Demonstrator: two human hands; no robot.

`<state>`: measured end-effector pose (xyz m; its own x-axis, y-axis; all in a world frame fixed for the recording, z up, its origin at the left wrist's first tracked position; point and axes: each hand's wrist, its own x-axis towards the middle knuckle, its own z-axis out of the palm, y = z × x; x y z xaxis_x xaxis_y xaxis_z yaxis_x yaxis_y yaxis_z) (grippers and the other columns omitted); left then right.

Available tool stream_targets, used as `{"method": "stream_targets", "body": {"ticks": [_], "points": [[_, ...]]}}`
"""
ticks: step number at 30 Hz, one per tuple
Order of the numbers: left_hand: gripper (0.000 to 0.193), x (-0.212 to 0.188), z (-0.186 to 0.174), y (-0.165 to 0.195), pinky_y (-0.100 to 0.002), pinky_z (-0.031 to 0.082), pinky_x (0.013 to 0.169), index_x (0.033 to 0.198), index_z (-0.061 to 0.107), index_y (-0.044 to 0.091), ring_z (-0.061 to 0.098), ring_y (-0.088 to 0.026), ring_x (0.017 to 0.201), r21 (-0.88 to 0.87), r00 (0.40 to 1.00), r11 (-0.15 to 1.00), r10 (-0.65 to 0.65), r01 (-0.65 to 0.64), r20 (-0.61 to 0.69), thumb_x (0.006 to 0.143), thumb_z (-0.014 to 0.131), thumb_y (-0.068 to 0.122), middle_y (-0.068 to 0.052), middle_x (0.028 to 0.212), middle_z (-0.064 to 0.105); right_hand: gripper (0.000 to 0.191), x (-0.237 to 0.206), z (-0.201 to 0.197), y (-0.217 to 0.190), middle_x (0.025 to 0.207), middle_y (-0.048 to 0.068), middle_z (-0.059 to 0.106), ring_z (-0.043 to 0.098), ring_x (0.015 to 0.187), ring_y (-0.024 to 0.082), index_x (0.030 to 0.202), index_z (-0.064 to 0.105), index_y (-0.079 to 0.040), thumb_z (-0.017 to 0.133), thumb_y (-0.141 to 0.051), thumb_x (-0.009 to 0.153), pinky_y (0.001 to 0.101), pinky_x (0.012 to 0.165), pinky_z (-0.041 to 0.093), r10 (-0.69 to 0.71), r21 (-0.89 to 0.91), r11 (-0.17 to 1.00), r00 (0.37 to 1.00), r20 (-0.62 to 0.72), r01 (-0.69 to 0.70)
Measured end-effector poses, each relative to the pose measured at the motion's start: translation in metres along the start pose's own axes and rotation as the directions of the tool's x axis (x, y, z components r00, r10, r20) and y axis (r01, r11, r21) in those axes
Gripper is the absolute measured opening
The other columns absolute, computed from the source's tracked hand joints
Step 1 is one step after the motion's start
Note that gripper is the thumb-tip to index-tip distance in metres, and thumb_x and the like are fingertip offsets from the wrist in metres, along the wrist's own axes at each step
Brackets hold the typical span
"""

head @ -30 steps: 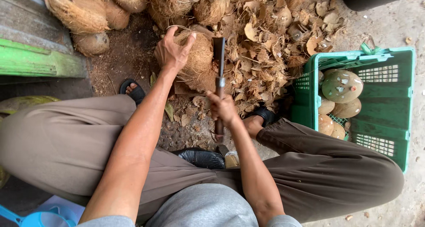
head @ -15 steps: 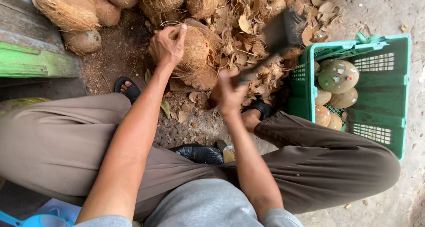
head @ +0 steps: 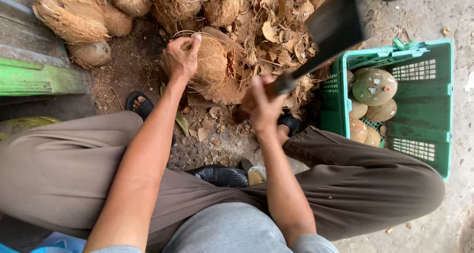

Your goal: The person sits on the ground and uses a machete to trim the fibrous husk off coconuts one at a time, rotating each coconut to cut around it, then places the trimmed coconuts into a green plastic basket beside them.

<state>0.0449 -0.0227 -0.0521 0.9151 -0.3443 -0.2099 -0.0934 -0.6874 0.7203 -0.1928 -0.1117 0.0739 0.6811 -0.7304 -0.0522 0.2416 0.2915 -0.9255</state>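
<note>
Dirt ground [head: 133, 65], husk litter | left hand [head: 180, 58] grips coconut [head: 212, 60] | right hand [head: 261, 107] clenches cleaver [head: 335, 26]

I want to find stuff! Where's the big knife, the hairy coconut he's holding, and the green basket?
big knife [head: 335, 23], head view, on the wide dark blade.
hairy coconut [head: 212, 60], head view, on its brown husk.
green basket [head: 424, 100], head view, on the inner wall.
</note>
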Motion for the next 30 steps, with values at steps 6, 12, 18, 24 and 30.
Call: {"method": "stream_targets", "body": {"ticks": [6,12,18,24,30], "points": [[0.056,0.005,-0.008,-0.005,-0.036,0.047,0.063,0.087,0.077,0.015,0.065,-0.016,0.067,-0.198,0.995,0.975,0.090,-0.096,-0.038,0.094,0.062,0.068,0.001,0.076,0.071,0.024,-0.023,-0.027,0.100,0.054,0.002,0.050,0.044,0.037,0.013,0.078,0.055,-0.007,0.064,-0.015,0.099,0.0299,0.033,0.038,0.748,-0.301,0.623,0.662,-0.040,-0.722],[0.060,-0.004,-0.008,-0.018,-0.041,0.035,0.057,0.076,0.069,0.015,0.046,-0.020,0.060,-0.221,0.989,0.967,-0.142,0.127,-0.052,0.095,0.057,0.071,-0.003,0.066,0.053,0.022,-0.013,-0.032,0.063,0.069,0.001,0.056,0.054,0.050,0.009,0.087,0.051,-0.013,0.068,-0.021,0.099,0.0251,0.039,0.047,0.443,-0.629,0.686,0.896,-0.037,-0.366],[0.060,-0.019,0.009,-0.018,-0.039,0.039,0.054,0.072,0.070,0.017,0.051,-0.016,0.057,-0.319,0.926,0.919,-0.308,0.231,-0.218,0.092,0.052,0.070,0.001,0.064,0.060,0.025,0.008,-0.009,0.014,0.061,-0.002,0.052,0.049,0.045,0.006,0.087,0.048,-0.015,0.057,-0.027,0.107,0.0238,0.036,0.044,0.063,-0.335,0.939,0.997,-0.035,-0.071],[0.066,-0.026,0.018,-0.023,-0.045,0.037,0.060,0.081,0.072,0.011,0.053,-0.020,0.063,-0.397,0.849,0.828,-0.495,0.396,-0.184,0.093,0.048,0.072,-0.004,0.074,0.065,0.020,-0.017,-0.002,0.068,0.059,-0.005,0.057,0.050,0.045,0.011,0.083,0.056,-0.017,0.053,-0.019,0.102,0.0297,0.035,0.044,0.591,-0.734,0.450,0.786,-0.182,-0.508],[0.060,-0.019,-0.011,-0.018,-0.055,0.046,0.100,0.127,0.071,0.015,0.064,-0.030,0.119,0.353,0.713,0.788,0.611,-0.505,-0.344,0.105,0.050,0.067,-0.015,0.134,0.067,0.031,-0.006,-0.017,0.045,0.056,-0.002,0.052,0.046,0.041,0.011,0.075,0.049,-0.016,0.062,-0.032,0.099,0.0276,0.034,0.042,0.483,-0.521,0.716,0.868,-0.112,-0.465]]}}
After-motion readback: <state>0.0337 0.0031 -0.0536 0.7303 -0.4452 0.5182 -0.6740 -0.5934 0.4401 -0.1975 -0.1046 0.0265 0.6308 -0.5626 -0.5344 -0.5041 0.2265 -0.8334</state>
